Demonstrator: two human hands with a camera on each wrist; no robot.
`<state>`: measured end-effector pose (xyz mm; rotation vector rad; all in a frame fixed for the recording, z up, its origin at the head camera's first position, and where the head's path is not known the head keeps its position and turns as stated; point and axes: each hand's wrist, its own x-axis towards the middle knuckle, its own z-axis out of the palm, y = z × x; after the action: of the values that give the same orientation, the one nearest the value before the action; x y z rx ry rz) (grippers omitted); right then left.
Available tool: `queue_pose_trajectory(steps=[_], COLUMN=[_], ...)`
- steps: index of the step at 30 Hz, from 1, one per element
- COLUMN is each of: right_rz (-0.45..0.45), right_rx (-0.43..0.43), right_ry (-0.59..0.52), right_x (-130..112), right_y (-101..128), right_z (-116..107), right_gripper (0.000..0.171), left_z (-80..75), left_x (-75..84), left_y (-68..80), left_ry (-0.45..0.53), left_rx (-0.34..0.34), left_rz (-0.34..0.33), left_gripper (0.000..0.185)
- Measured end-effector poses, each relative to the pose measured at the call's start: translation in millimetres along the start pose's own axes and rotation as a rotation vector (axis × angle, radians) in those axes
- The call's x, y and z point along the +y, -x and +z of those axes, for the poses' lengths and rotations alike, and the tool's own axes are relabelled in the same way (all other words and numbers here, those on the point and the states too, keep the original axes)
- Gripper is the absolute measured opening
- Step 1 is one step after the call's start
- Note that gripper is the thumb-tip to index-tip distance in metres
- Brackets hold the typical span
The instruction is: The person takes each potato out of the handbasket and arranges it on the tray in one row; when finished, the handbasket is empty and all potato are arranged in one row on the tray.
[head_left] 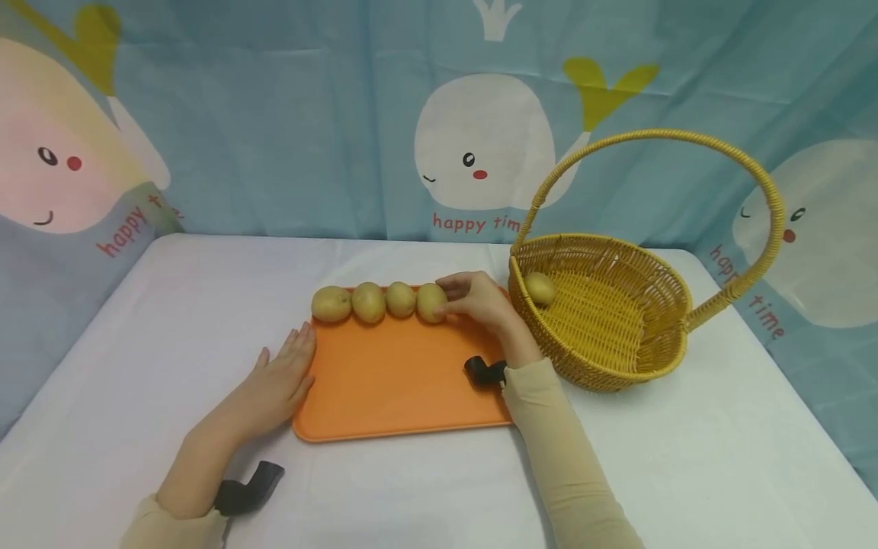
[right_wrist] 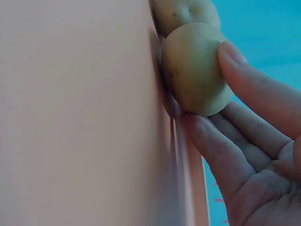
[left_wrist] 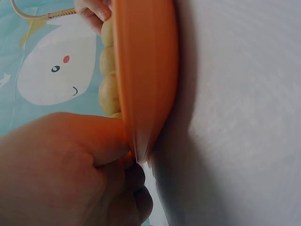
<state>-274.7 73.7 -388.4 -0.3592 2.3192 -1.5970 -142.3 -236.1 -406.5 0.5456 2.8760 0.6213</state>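
An orange tray (head_left: 398, 381) lies on the white table. Several potatoes stand in a row along its far edge. My right hand (head_left: 449, 299) grips the rightmost potato (head_left: 430, 302), which rests on the tray beside its neighbour (head_left: 401, 299). In the right wrist view the thumb and fingers (right_wrist: 221, 155) curl round that potato (right_wrist: 195, 66) at the tray's rim (right_wrist: 80, 113). My left hand (head_left: 284, 374) lies flat on the table with straight fingers, pressed against the tray's left edge (left_wrist: 146, 70).
A woven yellow basket (head_left: 590, 366) with a tall arched handle (head_left: 686, 137) stands right of the tray, one potato (head_left: 539, 288) inside. A blue whale-print curtain hangs behind the table. White cloth (head_left: 720, 457) covers the tabletop.
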Motion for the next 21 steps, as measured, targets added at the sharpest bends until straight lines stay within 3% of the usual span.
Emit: queue_pose_trajectory(steps=[7,21], right_rz=[-0.003,-0.034], right_rx=[-0.017,0.0], right_ry=[-0.056,-0.059], right_x=[2.2,-0.5], right_y=[1.5,3.1], right_z=[-2.2,-5.5], right_gripper=[0.047,0.047], left_z=[1.1,-0.1], left_x=[-0.5,0.4], left_y=[-0.1,-0.7], left_ry=[-0.004,-0.001], left_rx=[0.0,-0.012], left_rz=[0.004,-0.006], left_gripper=[0.062,0.063])
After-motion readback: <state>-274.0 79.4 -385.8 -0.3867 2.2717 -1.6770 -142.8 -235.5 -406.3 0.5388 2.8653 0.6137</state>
